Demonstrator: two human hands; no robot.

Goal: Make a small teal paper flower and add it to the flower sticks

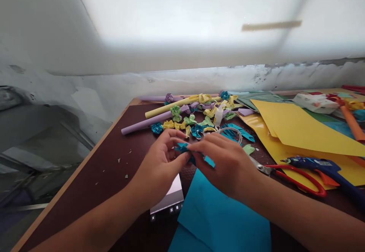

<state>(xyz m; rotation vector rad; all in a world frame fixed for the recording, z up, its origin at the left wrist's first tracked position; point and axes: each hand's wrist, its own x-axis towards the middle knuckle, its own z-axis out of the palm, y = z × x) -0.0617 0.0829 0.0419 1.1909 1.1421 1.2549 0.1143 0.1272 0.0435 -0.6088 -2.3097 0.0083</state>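
Both of my hands meet over the table and pinch a small folded piece of blue paper (182, 147) between their fingertips. My left hand (161, 164) grips its left side, thumb below and fingers above. My right hand (225, 158) closes on its right side, which is mostly hidden by the fingers. Under my right hand lie sheets of blue paper (225, 214). Partly behind my left hand, a phone or tablet with a lit screen (168, 196) lies on the table. Just beyond my fingers are crumpled blue paper pieces (196, 131) and a small white glue bottle (218, 115).
Rolled paper tubes, one yellow (165, 108) and one purple (151, 121), lie at the back with paper flowers (176, 112). To the right are red-handled scissors (302, 179), a blue glue gun (319, 164) and yellow sheets (302, 126). The table's wooden edge (74, 172) runs along the left.
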